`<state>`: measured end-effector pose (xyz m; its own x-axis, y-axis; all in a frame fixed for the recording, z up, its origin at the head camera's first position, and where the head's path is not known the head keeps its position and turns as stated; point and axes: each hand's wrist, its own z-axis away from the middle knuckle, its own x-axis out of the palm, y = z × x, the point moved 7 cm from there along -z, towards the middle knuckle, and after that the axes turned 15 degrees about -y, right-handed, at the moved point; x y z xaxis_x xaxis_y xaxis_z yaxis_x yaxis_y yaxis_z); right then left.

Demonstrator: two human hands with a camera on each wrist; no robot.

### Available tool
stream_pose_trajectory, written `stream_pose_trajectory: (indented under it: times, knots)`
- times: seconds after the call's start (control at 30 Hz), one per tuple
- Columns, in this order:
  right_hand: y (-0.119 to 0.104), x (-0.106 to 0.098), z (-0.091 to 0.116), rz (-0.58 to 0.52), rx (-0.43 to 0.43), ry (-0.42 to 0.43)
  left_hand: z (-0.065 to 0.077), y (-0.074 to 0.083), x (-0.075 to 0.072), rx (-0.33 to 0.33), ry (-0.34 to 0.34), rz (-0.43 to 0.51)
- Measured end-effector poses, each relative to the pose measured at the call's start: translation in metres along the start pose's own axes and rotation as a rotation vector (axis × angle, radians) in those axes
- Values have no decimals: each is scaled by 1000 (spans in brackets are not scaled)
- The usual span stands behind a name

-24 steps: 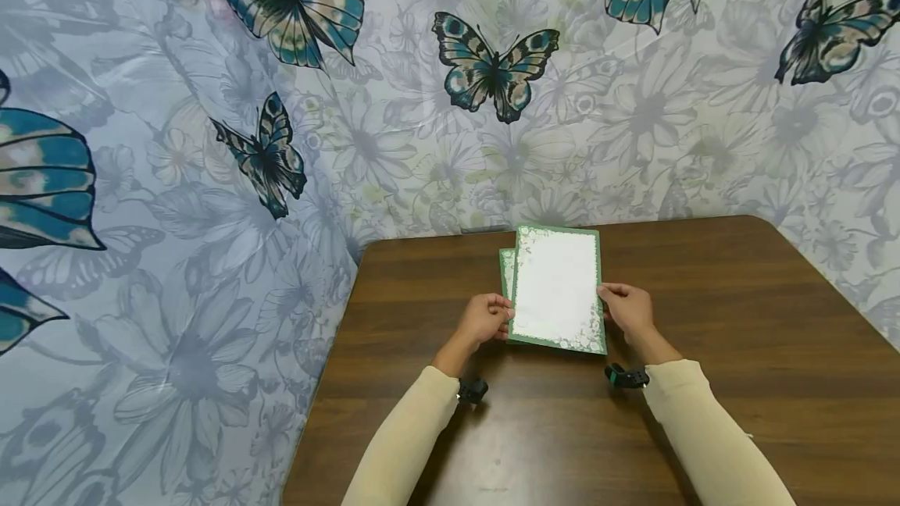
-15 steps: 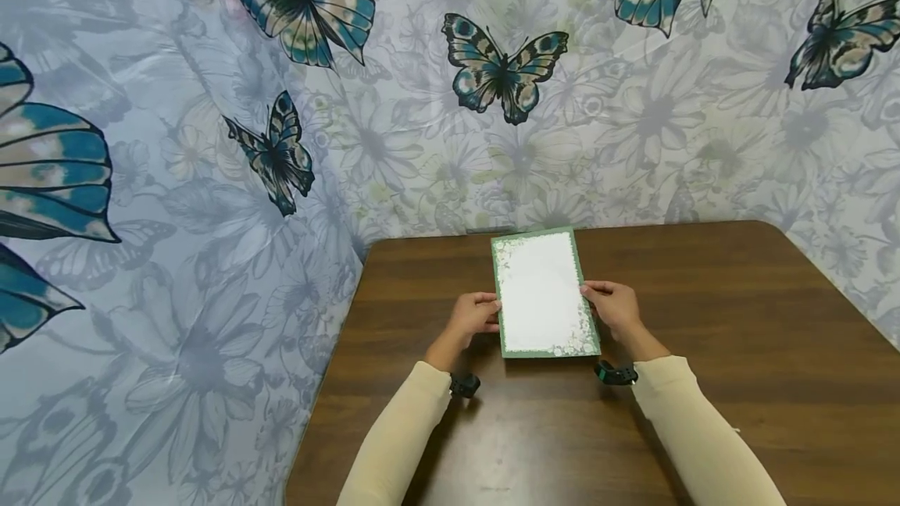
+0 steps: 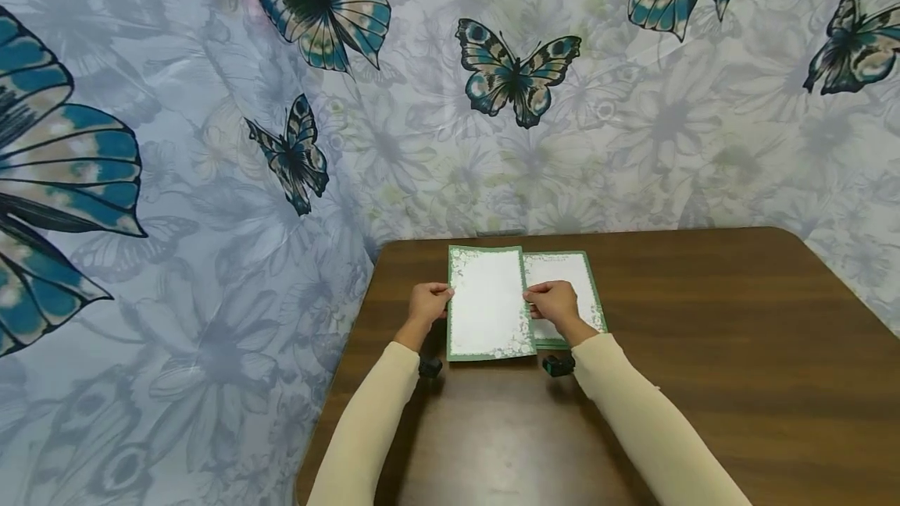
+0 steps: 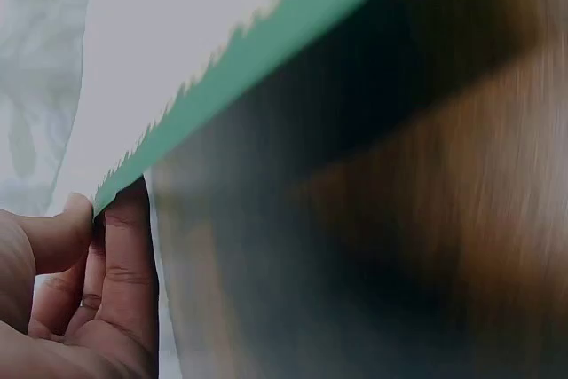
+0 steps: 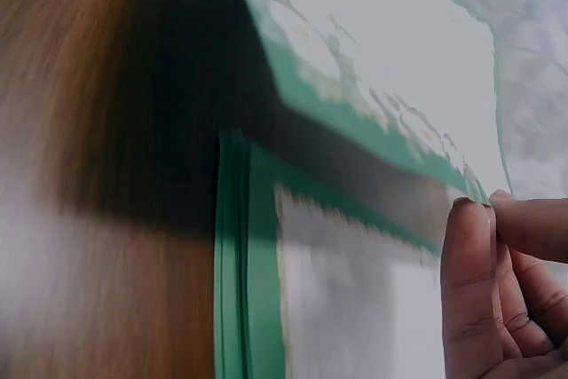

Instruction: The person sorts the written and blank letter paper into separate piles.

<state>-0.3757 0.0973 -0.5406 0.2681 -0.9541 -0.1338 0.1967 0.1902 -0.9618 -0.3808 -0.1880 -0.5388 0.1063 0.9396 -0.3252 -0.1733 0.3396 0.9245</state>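
Observation:
A sheet of paper (image 3: 488, 303), white with a green floral border, is held up off the table between both hands. At its left edge the left hand (image 3: 426, 304) pinches it between thumb and fingers, seen closely in the left wrist view, where the green margin (image 4: 204, 104) slants away. Its right edge is pinched by the right hand (image 3: 555, 304). Beneath and to the right lies a stack of matching sheets (image 3: 562, 276), partly covered by the right hand. In the right wrist view several green edges of the stack (image 5: 232, 281) show under the lifted sheet (image 5: 382, 51).
A brown wooden table (image 3: 703, 350) extends around the sheets. Behind it and to the left hangs a pale floral wall covering (image 3: 394, 139) printed with large butterflies. Each wrist wears a dark camera band (image 3: 558, 366).
Both hands have carried the held sheet leftward, from over the stack to beside it. More of the stack now shows at the right. The view has also shifted slightly.

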Motion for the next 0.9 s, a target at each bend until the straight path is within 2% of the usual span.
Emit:
stream_pose_trajectory:
  times: [0.07,0.17,0.27,0.5,0.73,0.9]
  knots:
    - [-5,15,-11,33,24,-11,-2,2,-16,-4,39,-51]
    - [-7,29,-24,77,67,-7,-5,3,-31,-15,69,-103]
    - [-5,37,-35,111,88,-5,-8,-1,-39,-22,99,-138]
    - [-7,54,-48,177,66,-22,-14,-14,-50,-10,138,-207]
    - [-5,58,-53,220,96,-15,-19,-25,-44,-42,37,-242]
    - [-3,59,-57,239,103,-26,-22,-24,-44,-59,6,-284]
